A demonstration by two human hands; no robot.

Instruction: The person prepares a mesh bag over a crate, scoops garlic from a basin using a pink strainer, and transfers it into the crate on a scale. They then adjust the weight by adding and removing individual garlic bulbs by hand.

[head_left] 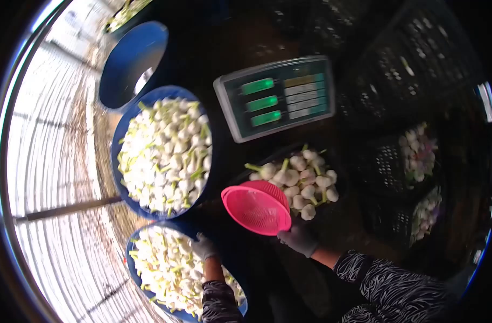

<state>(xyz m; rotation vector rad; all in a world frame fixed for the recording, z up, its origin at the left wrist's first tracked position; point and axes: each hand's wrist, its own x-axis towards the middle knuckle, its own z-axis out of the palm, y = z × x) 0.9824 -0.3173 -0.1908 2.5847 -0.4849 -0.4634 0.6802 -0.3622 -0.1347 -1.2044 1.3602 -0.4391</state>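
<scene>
A pink plastic colander [257, 209] is held at its rim by my gloved right hand [299, 240]; it is tilted and looks empty inside. Just beyond it, a pile of garlic bulbs [308, 185] with short green stems lies below the scale. My gloved left hand [204, 247] is over the right edge of the lower blue tub [245, 308], at the garlic bulbs [168, 269] that fill it. Its fingers are too small and blurred to show whether they grip a bulb.
A scale display [275, 98] with three green readouts stands ahead. Another blue tub [116, 156] full of garlic is at the left, with a blue container [117, 70] behind it. Dark crates [386, 164] holding bulbs stand at the right.
</scene>
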